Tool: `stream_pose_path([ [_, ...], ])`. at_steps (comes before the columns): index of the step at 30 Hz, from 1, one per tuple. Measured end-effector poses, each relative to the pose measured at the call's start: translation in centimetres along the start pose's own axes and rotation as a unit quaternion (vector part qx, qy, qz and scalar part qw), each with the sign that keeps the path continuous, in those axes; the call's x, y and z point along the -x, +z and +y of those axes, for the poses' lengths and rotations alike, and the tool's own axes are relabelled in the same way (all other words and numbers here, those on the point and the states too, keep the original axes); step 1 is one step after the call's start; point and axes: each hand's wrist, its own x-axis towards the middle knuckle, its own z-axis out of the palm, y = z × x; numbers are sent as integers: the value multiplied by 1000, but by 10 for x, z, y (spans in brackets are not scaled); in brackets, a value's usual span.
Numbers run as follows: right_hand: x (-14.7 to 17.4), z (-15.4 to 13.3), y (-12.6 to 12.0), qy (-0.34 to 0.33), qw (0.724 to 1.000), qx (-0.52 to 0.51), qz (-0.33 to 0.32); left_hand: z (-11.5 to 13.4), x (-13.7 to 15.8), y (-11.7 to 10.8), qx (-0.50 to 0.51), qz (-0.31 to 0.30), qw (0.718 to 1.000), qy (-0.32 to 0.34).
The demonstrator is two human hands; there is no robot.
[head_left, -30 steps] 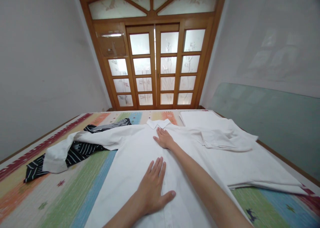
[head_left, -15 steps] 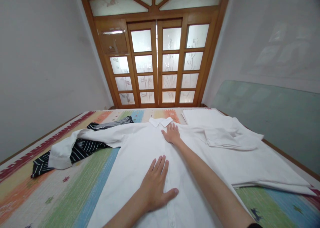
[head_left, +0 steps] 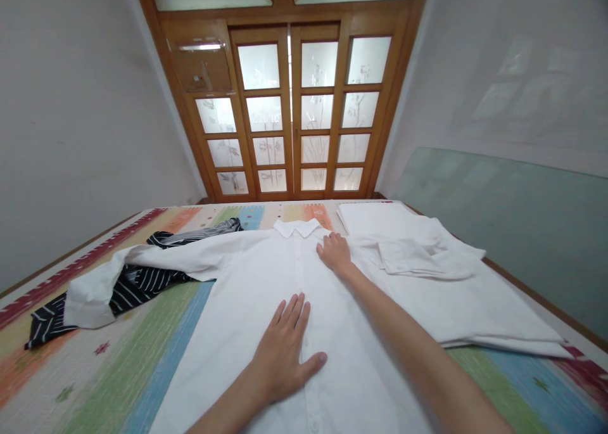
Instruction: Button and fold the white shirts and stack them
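A white button-up shirt [head_left: 266, 275] lies spread front side up, its collar pointing away from me. My left hand [head_left: 285, 351] rests flat on the lower front, beside the button strip, fingers stretched and thumb out. Near the collar, at the shoulder on the right, my right hand [head_left: 335, 253] has its fingers curled down into the cloth, seemingly gripping it; the fingertips are hidden. One sleeve reaches left over a black-and-white striped cloth [head_left: 156, 282]. The other sleeve lies bent on the right, over more white cloth.
Folded white fabric [head_left: 494, 313] covers the right side of the colourful striped bed cover [head_left: 142, 351]. A pale green panel [head_left: 513, 225] stands along the right wall. Beyond the far edge is a wooden door [head_left: 289, 104] with glass panes.
My right hand has shifted right from beside the collar to the shoulder, and its flat fingers have curled. The left hand stays flat on the shirt. The view has shifted slightly.
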Motion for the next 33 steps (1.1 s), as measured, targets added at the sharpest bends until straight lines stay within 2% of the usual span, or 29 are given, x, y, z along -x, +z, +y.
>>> stream_pose_path([
  [7,9,-1,-5,-63,998,18,-3,1,0,0,-4,5,1000,-2],
  [13,2,12,-11,-12,999,39,5,1,0,0,6,14,1000,4],
  [17,-17,36,-24,25,997,48,-58,1,0,0,15,7,1000,-3],
  [21,-34,56,-39,53,988,-10,-145,0,1,0,20,15,1000,1],
  [26,-43,68,-53,104,986,-12,-132,1,1,-3,21,5,1000,-2],
  [31,-40,67,-57,61,975,24,-212,1,1,-3,19,-2,1000,-8],
  [33,-37,64,-54,48,973,44,-221,1,1,-3,20,3,1000,-4],
])
